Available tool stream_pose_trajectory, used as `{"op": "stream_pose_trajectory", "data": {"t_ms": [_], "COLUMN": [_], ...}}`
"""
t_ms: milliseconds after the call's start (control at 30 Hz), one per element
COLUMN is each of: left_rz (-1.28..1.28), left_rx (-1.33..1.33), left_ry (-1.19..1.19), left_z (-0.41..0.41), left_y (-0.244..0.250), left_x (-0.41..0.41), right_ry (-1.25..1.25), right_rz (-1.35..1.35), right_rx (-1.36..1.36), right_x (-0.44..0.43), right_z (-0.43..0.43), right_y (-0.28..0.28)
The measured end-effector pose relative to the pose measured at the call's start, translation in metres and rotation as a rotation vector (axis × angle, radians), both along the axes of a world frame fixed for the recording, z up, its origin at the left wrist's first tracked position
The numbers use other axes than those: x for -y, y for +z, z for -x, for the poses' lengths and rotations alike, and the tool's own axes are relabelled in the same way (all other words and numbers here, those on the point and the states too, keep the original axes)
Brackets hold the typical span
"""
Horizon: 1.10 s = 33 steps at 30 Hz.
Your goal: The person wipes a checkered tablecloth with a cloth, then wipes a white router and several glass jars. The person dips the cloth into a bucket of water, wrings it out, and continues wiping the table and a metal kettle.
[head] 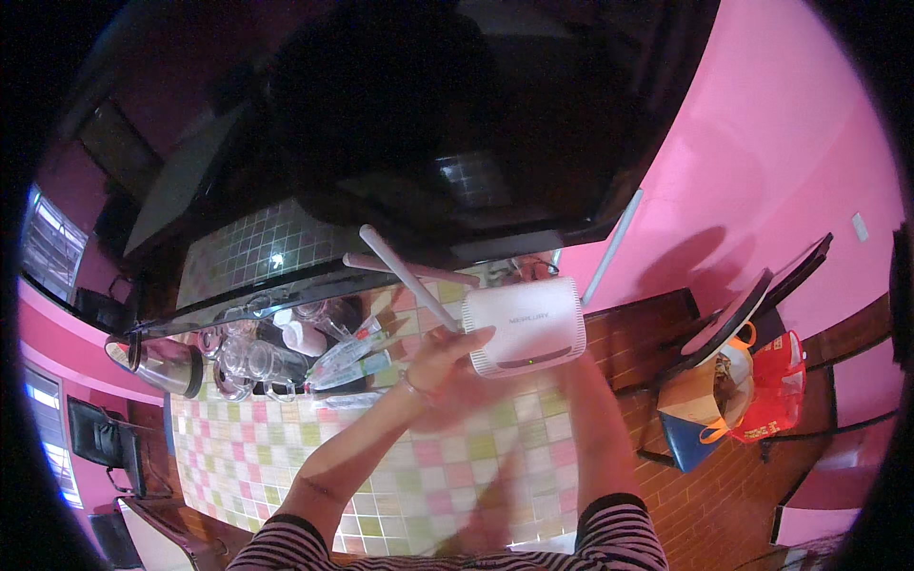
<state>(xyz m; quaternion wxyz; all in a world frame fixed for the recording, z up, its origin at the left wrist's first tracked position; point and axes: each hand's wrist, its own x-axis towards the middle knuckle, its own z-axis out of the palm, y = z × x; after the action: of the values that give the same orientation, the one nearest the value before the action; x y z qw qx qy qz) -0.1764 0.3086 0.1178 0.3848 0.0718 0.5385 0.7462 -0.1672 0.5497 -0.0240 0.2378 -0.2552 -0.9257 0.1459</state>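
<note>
A white Mercury Wi-Fi router (526, 325) with a small green light is raised above a table with a checked cover (428, 457). My left hand (444, 357) grips its left side, thumb on the top face. Several pale antennas stick out from the router, two to the left and one to the upper right. My right hand (571, 362) is at the router's lower right side, its fingers mostly hidden beneath the casing. Just beyond the router stands a large, dark, glossy television screen (457, 143).
Glass mugs (268, 362), a white bottle (303, 338) and toothpaste-like tubes (350, 364) crowd the table's left side, beside a dark-based glass pot (168, 365). Cables (532, 268) lie behind the router. At right, a chair holds a red bag (775, 392).
</note>
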Motion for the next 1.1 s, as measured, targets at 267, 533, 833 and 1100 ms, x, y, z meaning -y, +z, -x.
{"op": "stream_pose_trajectory", "data": {"t_ms": [267,533,833,1100], "left_rz": [0.187,0.055,-0.119,0.006], "left_rx": [-0.069,-0.032,-0.313,-0.506], "left_ry": [-0.049,-0.084,-0.087,0.239], "left_z": [0.017,0.027,0.071,0.108], "left_y": [-0.015,-0.039,-0.099,-0.182], "left_x": [0.022,0.031,0.019,0.017], "right_ry": [-0.183,-0.224,0.025,0.245], "right_rz": [0.276,-0.044,0.097,0.255], "right_rx": [0.216,0.155,0.119,0.301], "right_x": [0.006,0.065,0.210,0.293], "right_z": [0.008,-0.064,-0.198,-0.257], "right_y": [0.004,0.010,0.031,0.063]}}
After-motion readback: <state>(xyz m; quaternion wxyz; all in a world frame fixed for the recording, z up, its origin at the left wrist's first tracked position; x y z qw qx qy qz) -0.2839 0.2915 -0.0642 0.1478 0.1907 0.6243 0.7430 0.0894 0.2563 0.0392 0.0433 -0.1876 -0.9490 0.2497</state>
